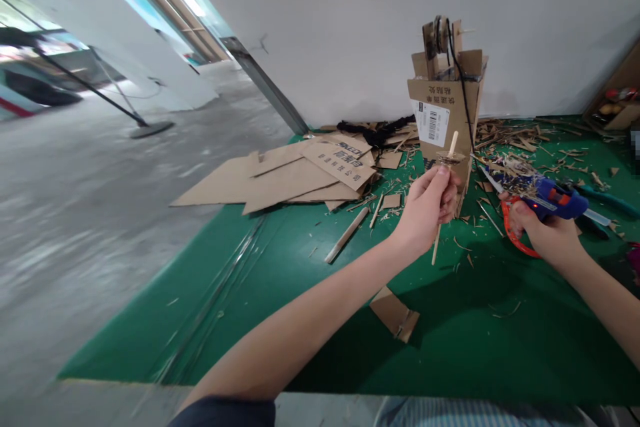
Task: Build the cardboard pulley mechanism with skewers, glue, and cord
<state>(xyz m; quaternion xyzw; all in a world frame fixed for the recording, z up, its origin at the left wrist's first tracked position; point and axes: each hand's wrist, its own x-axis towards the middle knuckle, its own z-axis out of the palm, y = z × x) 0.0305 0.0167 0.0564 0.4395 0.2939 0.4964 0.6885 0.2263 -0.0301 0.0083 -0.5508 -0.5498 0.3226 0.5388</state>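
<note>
My left hand point(429, 208) is closed round a thin wooden stick point(445, 197) held upright, with a small cardboard disc point(449, 158) threaded near its top. My right hand point(543, 230) grips a blue glue gun point(543, 195) whose nozzle points left toward the disc. Orange-handled scissors point(515, 235) lie under that hand. Just behind the stick stands a tall cardboard tower point(447, 103) with a barcode label and a black cord hanging from a wheel at its top.
Everything sits on a green mat point(280, 293) on a grey floor. Flat cardboard sheets point(280, 177) lie at the back left. Loose sticks point(346, 235), scraps point(395, 313) and shavings point(520, 140) are scattered about. A white wall point(350, 20) runs behind.
</note>
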